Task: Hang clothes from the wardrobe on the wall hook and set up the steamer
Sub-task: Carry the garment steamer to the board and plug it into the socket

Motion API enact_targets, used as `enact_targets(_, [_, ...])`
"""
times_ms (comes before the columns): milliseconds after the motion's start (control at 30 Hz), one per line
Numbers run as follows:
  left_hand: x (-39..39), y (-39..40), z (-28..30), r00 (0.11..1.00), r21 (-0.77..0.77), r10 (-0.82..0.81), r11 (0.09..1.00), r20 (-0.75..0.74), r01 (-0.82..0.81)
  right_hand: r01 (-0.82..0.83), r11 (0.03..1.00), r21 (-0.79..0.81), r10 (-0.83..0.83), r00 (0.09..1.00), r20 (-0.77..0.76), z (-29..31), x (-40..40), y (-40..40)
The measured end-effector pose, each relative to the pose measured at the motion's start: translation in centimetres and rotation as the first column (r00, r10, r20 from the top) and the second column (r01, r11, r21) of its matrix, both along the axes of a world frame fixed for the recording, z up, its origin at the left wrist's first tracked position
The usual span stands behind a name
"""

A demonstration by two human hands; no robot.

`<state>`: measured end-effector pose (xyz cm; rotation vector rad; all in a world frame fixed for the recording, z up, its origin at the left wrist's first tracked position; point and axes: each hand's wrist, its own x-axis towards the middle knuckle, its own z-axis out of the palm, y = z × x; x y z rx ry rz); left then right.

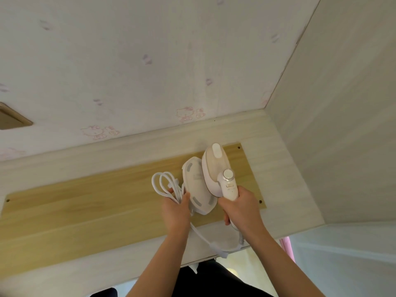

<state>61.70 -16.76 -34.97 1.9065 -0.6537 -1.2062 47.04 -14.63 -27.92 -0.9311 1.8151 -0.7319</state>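
A white handheld steamer [215, 166] with a round dial on its handle is held above a wooden desk [85, 200]. My right hand [240, 209] grips the steamer's handle. Beside it, my left hand [175, 209] holds the coiled white power cord [165, 183] and the steamer's white base piece [197, 189] with grey pads, which stands on edge against the steamer body. A loop of cord [205, 239] hangs below my hands. No clothes, hook or wardrobe are in sight.
The desk has a light oak panel in a pale frame and sits in a corner. Wallpaper with faint pink cartoon prints [128, 71] rises behind it, and a plain wall [342, 125] closes the right side. A tan plate [12, 118] sticks out of the wall at left.
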Motion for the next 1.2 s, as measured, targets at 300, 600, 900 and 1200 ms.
enact_targets(300, [1.6, 0.2, -0.5, 1.000, 0.024, 0.006, 1.000, 0.000, -0.006, -0.024, 1.000, 0.011, 0.024, 0.999, 0.026, -0.9, 2.0, 0.2])
enact_targets(600, [3.9, 0.2, 0.7, 0.996, -0.025, 0.073, 0.997, -0.043, -0.074, -0.013, 0.999, 0.036, 0.012, 0.999, 0.041, -2.0, 3.0, 0.9])
enact_targets(900, [5.8, -0.1, 1.6, 0.995, -0.037, 0.037, 0.998, -0.090, -0.041, 0.005, 0.999, 0.050, -0.006, 1.000, 0.002, -2.7, 3.4, 1.4])
enact_targets(1200, [6.6, 0.8, 2.7, 0.993, -0.065, 0.028, 0.997, -0.116, -0.036, 0.016, 0.998, 0.053, -0.014, 0.999, -0.032, -3.2, 3.9, 1.5])
